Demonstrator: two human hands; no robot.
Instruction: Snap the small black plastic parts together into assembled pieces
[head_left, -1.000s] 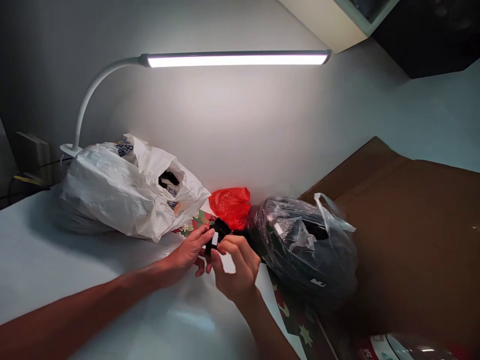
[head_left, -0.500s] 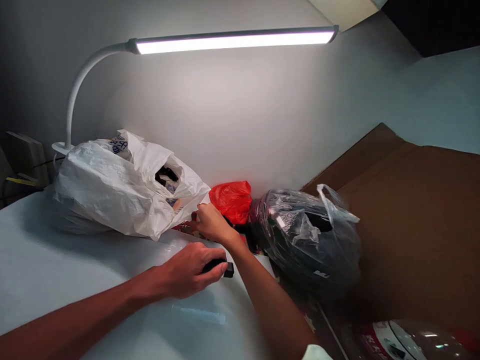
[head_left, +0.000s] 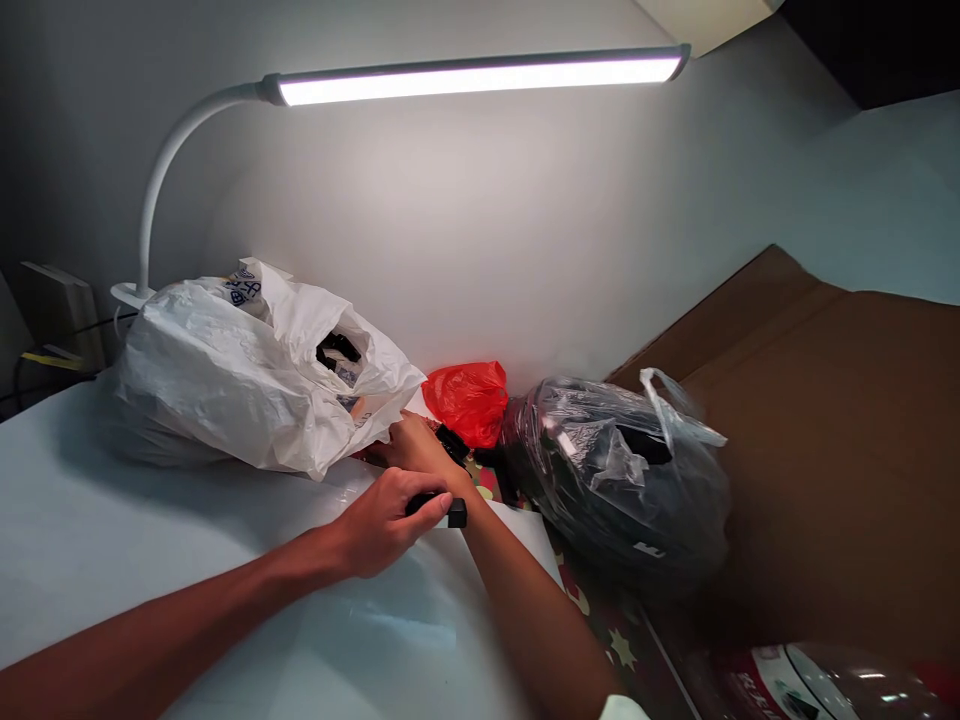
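Note:
My left hand [head_left: 394, 522] is closed around a small black object with a squared end [head_left: 457, 513], most of it hidden in the fingers. It hovers over the white tabletop, beside my right forearm. My right hand [head_left: 417, 444] reaches to the open end of a white plastic bag [head_left: 217, 375]. Its fingertips go out of sight at the bag's lower right edge, so their grip does not show. Black items [head_left: 339, 348] show through the bag's mouth. Just right of that hand lie a black item [head_left: 453, 444] and a red plastic bag [head_left: 471, 402].
A clear plastic bag [head_left: 615, 480] with dark contents stands on the right, before a brown cardboard sheet [head_left: 832, 430]. A lit lamp [head_left: 480, 76] spans above. A bottle with a red label [head_left: 780, 685] lies at bottom right. Patterned cloth [head_left: 600, 625] shows beside the white tabletop [head_left: 247, 540].
My right hand has gone slightly down and further in at the white bag's edge, uncovering the black item beside it. My left hand has risen a little, still holding the black object.

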